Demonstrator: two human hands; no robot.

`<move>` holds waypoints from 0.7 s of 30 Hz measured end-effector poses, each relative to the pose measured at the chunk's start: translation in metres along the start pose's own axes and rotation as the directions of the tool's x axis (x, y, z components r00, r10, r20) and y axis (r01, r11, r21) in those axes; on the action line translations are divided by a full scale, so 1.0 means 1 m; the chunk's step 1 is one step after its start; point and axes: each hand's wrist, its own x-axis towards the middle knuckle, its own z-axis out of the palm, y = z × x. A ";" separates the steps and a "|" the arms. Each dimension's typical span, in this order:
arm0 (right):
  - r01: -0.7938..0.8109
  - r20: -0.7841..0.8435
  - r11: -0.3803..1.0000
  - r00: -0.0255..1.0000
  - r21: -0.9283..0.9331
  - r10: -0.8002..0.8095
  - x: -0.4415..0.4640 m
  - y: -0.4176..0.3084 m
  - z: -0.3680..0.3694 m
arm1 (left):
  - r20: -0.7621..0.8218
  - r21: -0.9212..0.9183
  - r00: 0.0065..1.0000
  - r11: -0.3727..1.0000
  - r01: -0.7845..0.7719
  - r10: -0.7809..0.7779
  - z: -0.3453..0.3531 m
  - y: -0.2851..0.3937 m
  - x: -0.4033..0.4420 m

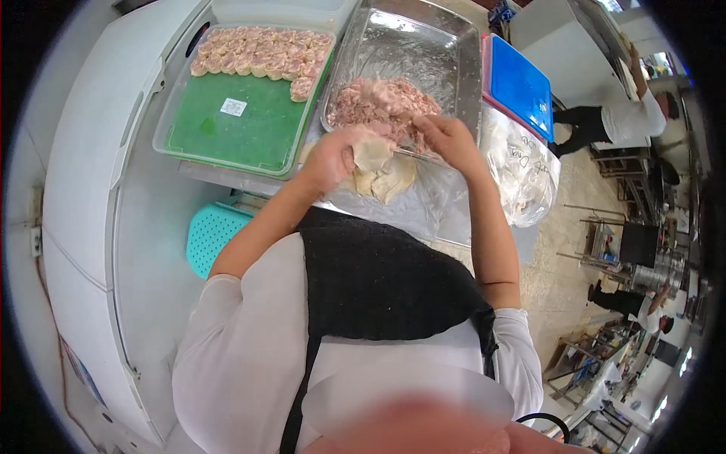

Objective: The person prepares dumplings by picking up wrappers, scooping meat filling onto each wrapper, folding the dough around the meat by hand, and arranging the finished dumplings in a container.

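Observation:
My left hand (pixel 333 160) holds a round, thin dough wrapper (pixel 372 153) at the near edge of a metal tray (pixel 454 45). Pinkish minced filling (pixel 370 98) is heaped in the tray's near left part. My right hand (pixel 448 142) is over the near edge of the tray, beside the filling, with its fingers closed; what they grip is too small to make out. More pale wrappers (pixel 387 181) lie on plastic just below my hands. To the left, a green-bottomed tray (pixel 227 136) bears rows of filled dumplings (pixel 261 51) along its far side.
A blue lid (pixel 520 85) lies right of the metal tray, above a clear plastic bag (pixel 516 170). Below the green tray is a turquoise perforated basket (pixel 215 236). Two other people (pixel 635 121) are off to the right, near shelves and equipment.

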 end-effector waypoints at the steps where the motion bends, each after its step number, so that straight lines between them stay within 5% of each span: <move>1: -0.051 -0.042 0.998 0.998 -0.034 0.050 -0.001 0.001 -0.006 | 0.119 -0.352 0.993 0.934 0.067 -0.026 0.006 0.021 0.002; 2: -0.061 -0.055 0.998 0.997 -0.031 0.059 -0.005 -0.002 -0.010 | 0.236 -0.647 0.972 0.744 0.168 -0.015 0.009 0.033 0.006; 4: -0.047 -0.155 0.986 0.988 -0.159 0.022 -0.011 -0.006 -0.017 | 0.215 -0.693 0.975 0.695 0.189 -0.050 0.004 0.035 0.018; 5: -0.053 -0.163 0.986 0.986 -0.156 0.028 -0.010 -0.004 -0.018 | 0.103 -0.496 0.994 0.863 0.093 -0.048 -0.006 0.037 0.022; 6: 0.083 -0.143 0.925 0.979 -0.370 -0.145 -0.008 -0.003 -0.018 | -0.007 -0.253 1.000 0.968 0.012 -0.014 -0.014 0.039 0.022; 7: 0.208 -0.082 0.801 0.949 -0.562 -0.304 -0.005 -0.002 -0.017 | 0.047 -0.300 0.999 0.954 -0.005 0.020 -0.011 0.058 0.017; 10: 0.219 0.042 0.658 0.961 -0.720 -0.274 0.007 -0.019 -0.004 | 0.281 -0.335 0.957 0.942 0.028 0.071 -0.026 0.092 -0.004; 12: 0.255 0.065 0.559 0.940 -0.789 -0.336 0.029 -0.008 0.018 | 0.289 -0.210 0.952 0.977 -0.039 0.100 -0.030 0.103 -0.008; 13: 0.274 0.090 0.450 0.917 -0.850 -0.388 0.036 -0.002 0.032 | 0.173 0.611 0.953 0.733 -0.300 0.247 -0.033 0.106 -0.006; 14: 0.283 0.098 0.449 0.915 -0.847 -0.392 0.038 0.004 0.049 | 0.205 0.979 0.887 -0.074 -0.192 0.414 -0.033 0.106 -0.007; 16: 0.399 0.146 0.533 0.879 -0.746 -0.454 0.036 0.010 0.076 | 0.082 0.996 0.864 -0.025 -0.080 0.496 -0.028 0.104 -0.016; 18: 0.394 0.115 0.567 0.878 -0.723 -0.464 0.031 0.010 0.079 | -0.185 0.885 0.894 0.465 -0.029 0.409 -0.034 0.098 -0.022; 19: 0.350 0.117 0.666 0.922 -0.659 -0.370 0.029 0.008 0.070 | -0.193 0.884 0.891 0.466 -0.022 0.410 -0.037 0.093 -0.023; 21: 0.298 0.132 0.750 0.952 -0.590 -0.275 0.025 0.015 0.055 | -0.346 0.703 0.862 0.711 -0.023 0.370 -0.044 0.083 -0.021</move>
